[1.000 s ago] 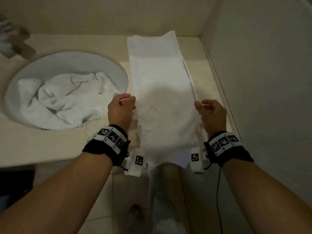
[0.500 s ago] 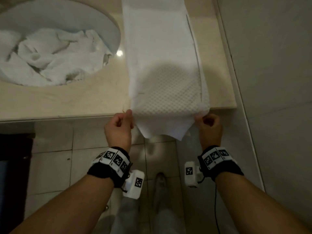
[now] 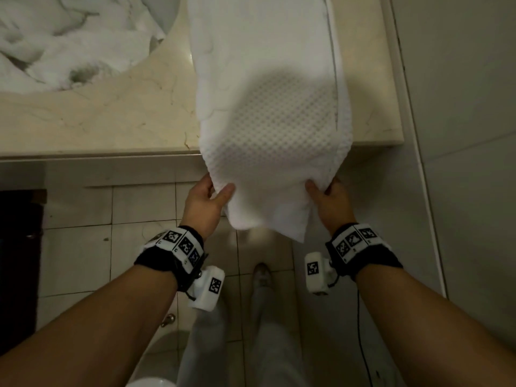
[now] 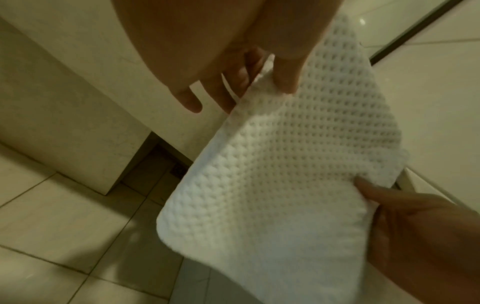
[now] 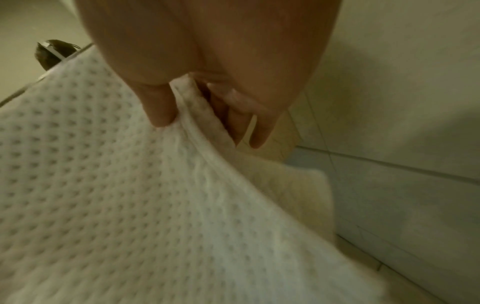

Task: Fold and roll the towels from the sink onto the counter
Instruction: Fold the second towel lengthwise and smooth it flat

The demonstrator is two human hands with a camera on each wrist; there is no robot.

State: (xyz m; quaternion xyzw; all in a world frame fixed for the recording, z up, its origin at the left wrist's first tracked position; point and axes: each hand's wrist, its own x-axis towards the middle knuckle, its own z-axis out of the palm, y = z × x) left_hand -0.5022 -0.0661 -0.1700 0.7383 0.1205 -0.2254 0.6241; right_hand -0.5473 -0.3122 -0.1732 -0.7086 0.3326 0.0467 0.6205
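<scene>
A long white waffle-weave towel [image 3: 268, 88] lies folded lengthwise on the beige counter [image 3: 106, 124], its near end hanging over the front edge. My left hand [image 3: 215, 192] pinches the near left edge of the towel [image 4: 293, 164] between thumb and fingers. My right hand [image 3: 321, 191] pinches the near right edge of the same towel [image 5: 109, 185]. Both hands sit just in front of the counter edge, and the loose end droops below them. More white towels [image 3: 64, 46] lie crumpled in the sink [image 3: 167, 12] at the upper left.
A tiled wall [image 3: 460, 135] closes the counter's right side. Below is a tiled floor [image 3: 78, 247] with my legs and a shoe [image 3: 261, 275]. A dark opening [image 3: 16, 261] lies at the left under the counter.
Both hands slid back along the towel's sides from mid-counter to its near end, past the front edge. They now pinch the end, which hangs lower, and the view has tilted down.
</scene>
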